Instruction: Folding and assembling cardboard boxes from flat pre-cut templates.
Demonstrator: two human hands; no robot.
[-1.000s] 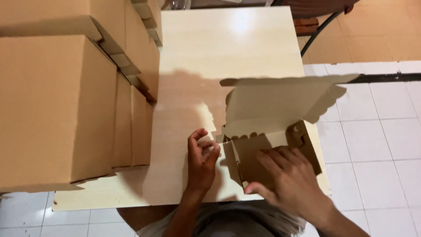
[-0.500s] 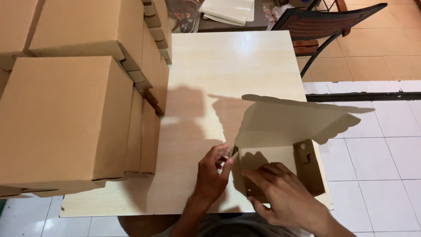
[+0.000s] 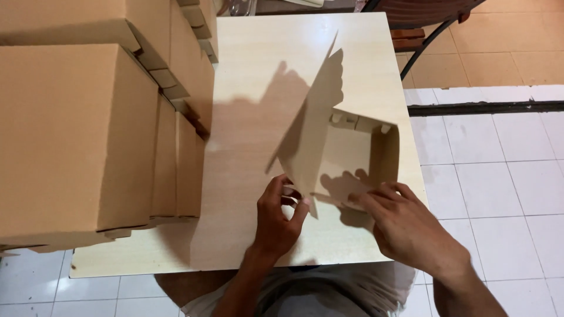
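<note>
Hands: left (image 3: 276, 220) pinching, right (image 3: 405, 226) pressing | half-folded cardboard box (image 3: 352, 155) | table (image 3: 264, 70)

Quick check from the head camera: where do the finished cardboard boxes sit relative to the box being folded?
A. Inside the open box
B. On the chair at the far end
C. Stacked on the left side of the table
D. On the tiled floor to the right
C: the closed boxes are stacked on the table's left side, while the open box lies right of them.

stacked boxes (image 3: 88, 135) wall the left, bare table (image 3: 258, 70) ahead, chair (image 3: 423, 17) probably beyond
</note>
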